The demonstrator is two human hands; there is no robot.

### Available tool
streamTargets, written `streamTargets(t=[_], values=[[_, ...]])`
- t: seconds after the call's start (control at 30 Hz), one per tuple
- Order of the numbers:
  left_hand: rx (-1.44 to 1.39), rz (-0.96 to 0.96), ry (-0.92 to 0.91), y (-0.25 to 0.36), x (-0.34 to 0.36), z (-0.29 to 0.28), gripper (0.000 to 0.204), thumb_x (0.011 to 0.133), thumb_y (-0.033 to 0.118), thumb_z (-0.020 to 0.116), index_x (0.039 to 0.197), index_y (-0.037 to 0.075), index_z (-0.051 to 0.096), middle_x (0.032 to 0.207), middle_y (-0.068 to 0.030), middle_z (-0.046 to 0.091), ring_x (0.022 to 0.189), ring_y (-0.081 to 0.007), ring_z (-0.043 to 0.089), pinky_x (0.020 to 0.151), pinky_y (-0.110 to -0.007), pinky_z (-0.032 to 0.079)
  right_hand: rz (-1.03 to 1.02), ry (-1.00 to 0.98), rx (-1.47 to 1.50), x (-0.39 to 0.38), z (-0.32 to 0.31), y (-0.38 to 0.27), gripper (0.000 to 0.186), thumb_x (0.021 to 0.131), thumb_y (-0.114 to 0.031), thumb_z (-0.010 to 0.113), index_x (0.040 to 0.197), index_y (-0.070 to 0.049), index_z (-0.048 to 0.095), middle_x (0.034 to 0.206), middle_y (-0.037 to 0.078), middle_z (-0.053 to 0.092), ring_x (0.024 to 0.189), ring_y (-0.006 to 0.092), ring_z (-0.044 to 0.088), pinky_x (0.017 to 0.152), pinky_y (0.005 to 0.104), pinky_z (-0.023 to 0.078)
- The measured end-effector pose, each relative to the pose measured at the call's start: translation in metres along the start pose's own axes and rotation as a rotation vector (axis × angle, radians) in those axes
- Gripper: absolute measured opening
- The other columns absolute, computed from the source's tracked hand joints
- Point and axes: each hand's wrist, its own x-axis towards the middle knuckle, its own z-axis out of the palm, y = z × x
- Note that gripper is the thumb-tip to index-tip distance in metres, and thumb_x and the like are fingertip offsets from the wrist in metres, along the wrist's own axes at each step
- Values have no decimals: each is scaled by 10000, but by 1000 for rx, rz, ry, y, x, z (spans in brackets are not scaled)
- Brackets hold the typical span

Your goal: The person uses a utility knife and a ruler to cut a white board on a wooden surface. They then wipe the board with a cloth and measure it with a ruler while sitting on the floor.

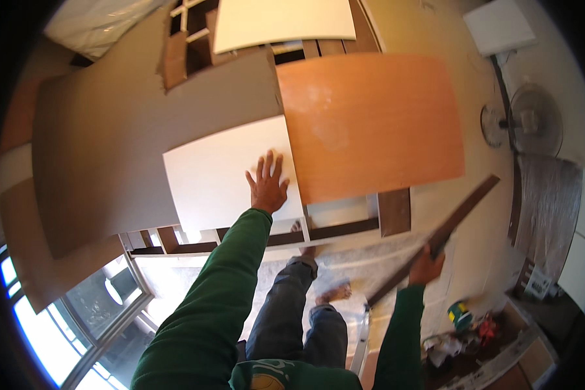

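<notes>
My left hand (pixel 268 188) lies with fingers spread on a white board (pixel 208 179), beside a larger orange wood-look board (pixel 370 123). A big brown-grey sheet (pixel 97 156) lies to the left of the white board. My right hand (pixel 429 265) grips a long, narrow dark wooden strip (pixel 468 211), held slanting at the lower right. A dark-edged frame with open compartments (pixel 338 227) shows under the boards.
Another white board (pixel 283 19) lies at the back. A standing fan (pixel 534 120) and wrapped panels (pixel 546 214) are at the right. A green can (pixel 459 314) sits among clutter at the lower right. Glazed frames (pixel 91 318) fill the lower left.
</notes>
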Motion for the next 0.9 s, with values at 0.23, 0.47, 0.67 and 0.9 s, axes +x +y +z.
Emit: streamTargets(t=[0.23,0.47,0.67,0.9], values=[[223,277,-220,-17,-9,-38,376,1031,400,553,1027,69,731,994,-197,714,997,-396,684,873,-555,558,-78,-61,-329,-65,-220,128,384,875,-208,790,1196,-29,679,1065,197,698,1024,401,646,911,505,514],[-383,969,91,316,-225,-124,480,847,210,795,1309,138,686,1397,-139,601,1303,-365,568,1088,-466,473,-396,-215,-264,-42,-369,151,201,818,-93,768,1005,-94,696,949,123,690,927,389,642,806,498,531],[-3,1370,265,485,-311,-227,546,860,347,792,1346,141,651,1419,-162,589,1334,-362,557,1168,-604,339,-664,-324,-162,6,-435,166,169,786,-90,753,943,-116,697,905,114,682,891,377,639,775,483,528],[-109,586,-304,499,-337,-208,420,956,339,680,1238,40,595,1214,-230,632,1191,-414,607,995,-634,435,-722,-173,55,48,-414,151,221,866,-103,709,1068,-34,651,948,174,664,899,425,623,793,527,501]])
